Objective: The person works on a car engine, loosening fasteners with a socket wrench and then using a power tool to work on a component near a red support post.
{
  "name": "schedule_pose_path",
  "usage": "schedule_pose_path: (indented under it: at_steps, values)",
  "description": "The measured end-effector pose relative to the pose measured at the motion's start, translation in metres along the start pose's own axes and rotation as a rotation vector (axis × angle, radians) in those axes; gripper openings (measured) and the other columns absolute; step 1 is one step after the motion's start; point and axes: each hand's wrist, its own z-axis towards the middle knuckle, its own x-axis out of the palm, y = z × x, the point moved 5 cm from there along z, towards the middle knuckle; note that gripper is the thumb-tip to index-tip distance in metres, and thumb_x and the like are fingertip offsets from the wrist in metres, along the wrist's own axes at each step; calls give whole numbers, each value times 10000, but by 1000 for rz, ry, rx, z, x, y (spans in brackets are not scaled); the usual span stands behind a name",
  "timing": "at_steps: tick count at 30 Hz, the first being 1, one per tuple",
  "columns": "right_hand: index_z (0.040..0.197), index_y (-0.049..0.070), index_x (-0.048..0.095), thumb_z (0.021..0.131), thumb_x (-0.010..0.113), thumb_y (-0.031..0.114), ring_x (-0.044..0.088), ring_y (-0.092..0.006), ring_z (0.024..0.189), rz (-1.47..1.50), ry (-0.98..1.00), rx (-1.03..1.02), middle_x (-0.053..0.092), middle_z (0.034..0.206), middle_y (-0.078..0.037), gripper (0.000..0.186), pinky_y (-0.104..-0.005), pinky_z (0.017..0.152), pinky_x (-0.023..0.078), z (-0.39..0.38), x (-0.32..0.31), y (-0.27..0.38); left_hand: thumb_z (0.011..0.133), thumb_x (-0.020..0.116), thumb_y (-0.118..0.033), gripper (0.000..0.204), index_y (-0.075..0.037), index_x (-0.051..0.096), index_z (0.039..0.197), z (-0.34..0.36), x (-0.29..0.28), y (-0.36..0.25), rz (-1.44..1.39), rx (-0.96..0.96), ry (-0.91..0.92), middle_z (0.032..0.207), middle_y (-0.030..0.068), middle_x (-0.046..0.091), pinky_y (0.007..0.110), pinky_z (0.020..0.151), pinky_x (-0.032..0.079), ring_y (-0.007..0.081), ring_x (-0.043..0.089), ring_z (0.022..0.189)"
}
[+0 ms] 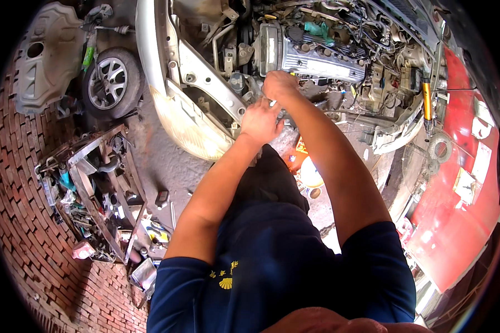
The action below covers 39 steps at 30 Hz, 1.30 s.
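Closest to me is my navy-blue cloth shirt with its yellow shell print point(225, 283), and past it my bare forearms reach over the front of an open engine bay. I seem to lean in this way so both hands can meet at one narrow spot. My left hand point(259, 123) is low, fingers stretched forward; my right hand point(280, 87) is just ahead, fingers bent inward. Between them shows a small whitish bit point(272, 104) (too tiny to name), and it sits beside the end of the grey metal front panel with round holes point(216, 91). How far either grip is open I cannot tell: my own knuckles hide the fingertips, and whether I pinch that bit or only touch it is unclear.

Just beyond lies the silver ribbed metal engine cover point(322, 60), with a crumpled green scrap point(318, 31) on top. Farther left, past the cream curved bumper point(178, 119), a black-tyred wheel with silver spokes point(132, 83) rests on the ground, probably set aside to leave me room.
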Motion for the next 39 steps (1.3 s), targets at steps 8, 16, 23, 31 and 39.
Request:
schedule_pose_path:
  at_steps: [8,16,23,31,39]
  values:
    - [1169,-34,761,964,659,510,693,-455,1169,279,-46,-4,721,1218,-296,590,-501,1011,547,40,59,-45,850,749,-313,519,-90,645,1307,-1,-1,-8,-1,53,-54,1171,270,672,508,930,567,415,675,1128]
    - [1391,41,674,1007,604,547,662,-334,1315,164,-76,49,677,1441,-150,639,-468,1071,548,-4,15,-17,831,742,-275,509,-94,624,1292,-2,5,0,-16,23,6,1167,277,669,507,916,565,416,677,1129]
    - [1100,41,813,951,651,406,766,-366,1081,-175,-44,-123,778,1181,-207,426,-488,905,615,17,23,-12,805,776,-310,574,-201,683,1361,-8,0,5,-83,-89,32,1186,265,677,513,807,614,388,732,971]
    - [1047,-45,777,997,614,563,694,-520,1058,-10,-154,-150,719,1155,-341,632,-596,924,537,56,52,-58,714,771,-301,636,-220,718,1343,-9,18,1,-153,-15,81,1244,286,650,508,951,561,427,639,1217]
    - [1052,-68,748,906,721,454,710,-528,1029,-115,-319,-144,746,1024,-323,543,-568,896,546,4,8,-2,675,827,-359,718,-249,695,1372,-13,45,15,-118,-78,-133,1195,282,682,512,935,556,446,669,1114]
